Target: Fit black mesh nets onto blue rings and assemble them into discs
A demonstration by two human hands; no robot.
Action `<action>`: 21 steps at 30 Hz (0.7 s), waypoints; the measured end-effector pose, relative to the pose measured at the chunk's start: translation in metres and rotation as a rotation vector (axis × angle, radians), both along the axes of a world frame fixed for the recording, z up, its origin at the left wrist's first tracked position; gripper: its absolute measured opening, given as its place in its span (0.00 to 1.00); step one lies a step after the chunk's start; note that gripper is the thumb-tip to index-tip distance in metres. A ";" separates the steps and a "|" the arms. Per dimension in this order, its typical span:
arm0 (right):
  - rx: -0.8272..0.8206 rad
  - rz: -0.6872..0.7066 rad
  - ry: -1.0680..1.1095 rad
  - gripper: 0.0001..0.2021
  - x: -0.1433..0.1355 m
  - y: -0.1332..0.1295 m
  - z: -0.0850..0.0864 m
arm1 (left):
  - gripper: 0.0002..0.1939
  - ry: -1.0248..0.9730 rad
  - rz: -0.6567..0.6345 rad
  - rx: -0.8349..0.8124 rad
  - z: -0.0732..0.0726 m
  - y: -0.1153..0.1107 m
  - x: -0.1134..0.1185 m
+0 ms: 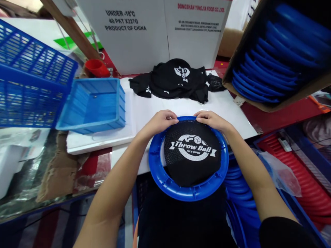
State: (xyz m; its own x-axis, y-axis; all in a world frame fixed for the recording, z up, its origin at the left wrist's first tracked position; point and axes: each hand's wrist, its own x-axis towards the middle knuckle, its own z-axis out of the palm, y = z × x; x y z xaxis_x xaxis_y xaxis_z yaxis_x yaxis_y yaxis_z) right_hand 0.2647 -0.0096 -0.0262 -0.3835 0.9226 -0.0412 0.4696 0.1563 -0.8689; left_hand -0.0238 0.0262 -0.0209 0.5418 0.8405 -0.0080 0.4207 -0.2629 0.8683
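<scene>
The blue ring [190, 194] was at the near edge of the counter [141, 105], before the body, round with no long axis, black cloth [178, 168] across its middle and a gap at the left. The left hand [165, 120] and right hand [210, 120] pinched its far rim, equally near, the ring extending bodyward from them. Beyond lay a black cloth pile [168, 81]; leftward stood a blue tray [90, 128].
</scene>
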 end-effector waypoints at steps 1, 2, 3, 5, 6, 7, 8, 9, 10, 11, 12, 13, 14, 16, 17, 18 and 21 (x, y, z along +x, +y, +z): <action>0.013 0.012 -0.012 0.11 0.000 0.000 0.000 | 0.07 0.000 -0.005 0.002 0.001 -0.001 0.000; 0.024 0.019 -0.015 0.12 0.000 -0.001 0.000 | 0.08 0.000 -0.011 0.000 0.002 -0.001 0.000; 0.032 0.022 -0.010 0.12 0.001 -0.001 -0.001 | 0.08 0.000 -0.016 -0.008 0.003 -0.001 0.000; 0.043 0.022 0.009 0.12 0.003 -0.002 -0.002 | 0.09 -0.002 -0.021 -0.041 0.005 -0.002 -0.001; 0.043 0.021 0.018 0.13 0.003 -0.002 -0.003 | 0.09 -0.002 -0.019 -0.060 0.006 -0.002 -0.001; 0.039 0.020 0.025 0.13 0.004 -0.002 -0.004 | 0.09 -0.001 -0.012 -0.076 0.007 -0.003 0.000; 0.032 0.017 0.030 0.13 0.005 -0.002 -0.005 | 0.09 0.001 -0.005 -0.090 0.007 -0.003 0.001; 0.025 0.009 0.035 0.13 0.005 -0.002 -0.006 | 0.08 0.005 0.005 -0.100 0.007 -0.004 0.002; 0.024 -0.004 0.040 0.12 0.005 -0.001 -0.007 | 0.07 0.007 0.019 -0.107 0.007 -0.004 0.003; 0.030 -0.019 0.044 0.12 0.005 -0.002 -0.009 | 0.07 0.009 0.034 -0.113 0.006 -0.004 0.004; 0.042 -0.035 0.046 0.12 0.004 -0.002 -0.010 | 0.06 0.009 0.046 -0.122 0.005 -0.004 0.005; 0.059 -0.049 0.049 0.11 0.003 -0.002 -0.012 | 0.06 0.008 0.059 -0.133 0.004 -0.004 0.007; 0.075 -0.060 0.051 0.11 0.002 -0.003 -0.013 | 0.06 0.006 0.070 -0.144 0.003 -0.004 0.008; 0.096 -0.065 0.054 0.11 0.001 -0.004 -0.016 | 0.06 0.004 0.088 -0.169 0.002 -0.003 0.009; 0.099 -0.061 0.054 0.10 0.001 -0.005 -0.016 | 0.07 0.005 0.096 -0.183 0.001 -0.003 0.010; 0.101 -0.056 0.054 0.10 0.000 -0.006 -0.016 | 0.07 0.009 0.105 -0.195 0.001 -0.002 0.010; 0.095 -0.040 0.038 0.10 0.002 -0.006 -0.010 | 0.07 0.032 0.130 -0.222 0.000 -0.001 0.011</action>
